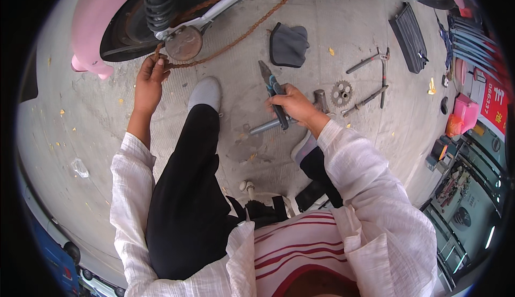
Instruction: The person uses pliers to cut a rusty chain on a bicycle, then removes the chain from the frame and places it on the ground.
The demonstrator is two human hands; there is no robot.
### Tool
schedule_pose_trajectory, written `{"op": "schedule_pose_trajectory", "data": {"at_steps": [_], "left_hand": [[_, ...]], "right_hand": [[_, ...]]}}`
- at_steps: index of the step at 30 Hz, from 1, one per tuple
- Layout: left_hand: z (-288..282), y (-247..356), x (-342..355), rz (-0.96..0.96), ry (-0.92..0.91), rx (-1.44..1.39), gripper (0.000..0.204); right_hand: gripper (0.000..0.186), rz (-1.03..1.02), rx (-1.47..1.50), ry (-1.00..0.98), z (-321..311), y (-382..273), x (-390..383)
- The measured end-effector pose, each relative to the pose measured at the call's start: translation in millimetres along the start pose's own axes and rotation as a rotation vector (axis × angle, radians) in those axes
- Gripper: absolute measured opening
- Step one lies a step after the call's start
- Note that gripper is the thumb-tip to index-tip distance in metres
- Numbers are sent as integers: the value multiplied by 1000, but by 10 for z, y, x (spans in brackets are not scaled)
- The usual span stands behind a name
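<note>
My left hand (151, 78) is closed on the end of a rusty chain (248, 34), fingers pinched together beside a round rusty metal disc (184, 43) at the vehicle's wheel. From there the chain sags to the right and runs up toward the white frame. In my right hand (294, 105) is a pair of pliers (266, 75) with dark handles, its jaws pointing away from me and apart from the chain. Below that hand a hammer (263, 127) lies on the ground, its handle partly hidden by the hand and pliers.
A toothed sprocket (341, 93), a hinged metal tool (384, 74) and a rusty rod (366, 101) lie to the right. Farther off are a grey cloth (288, 45) and a black ribbed panel (409, 37). A black spring (159, 2) and pink fender (88, 23) stand far left.
</note>
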State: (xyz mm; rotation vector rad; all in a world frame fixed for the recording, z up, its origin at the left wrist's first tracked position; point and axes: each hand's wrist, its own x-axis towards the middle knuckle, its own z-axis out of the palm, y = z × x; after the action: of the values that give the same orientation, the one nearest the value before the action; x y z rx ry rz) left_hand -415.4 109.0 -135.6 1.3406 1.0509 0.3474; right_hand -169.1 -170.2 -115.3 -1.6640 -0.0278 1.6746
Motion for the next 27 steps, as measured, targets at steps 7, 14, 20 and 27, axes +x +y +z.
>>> {"op": "schedule_pose_trajectory", "data": {"at_steps": [7, 14, 20, 27], "left_hand": [[-30, -20, 8, -24, -22, -7, 28], [-31, -33, 15, -7, -25, -36, 25], [-18, -19, -3, 5, -9, -23, 24], [-24, -36, 4, 3, -8, -34, 25]], "right_hand": [[25, 148, 35, -104, 324, 4, 112], [26, 85, -23, -144, 368, -69, 273], [42, 119, -42, -102, 422, -213, 225], [46, 144, -68, -133, 432, -294, 251]]}}
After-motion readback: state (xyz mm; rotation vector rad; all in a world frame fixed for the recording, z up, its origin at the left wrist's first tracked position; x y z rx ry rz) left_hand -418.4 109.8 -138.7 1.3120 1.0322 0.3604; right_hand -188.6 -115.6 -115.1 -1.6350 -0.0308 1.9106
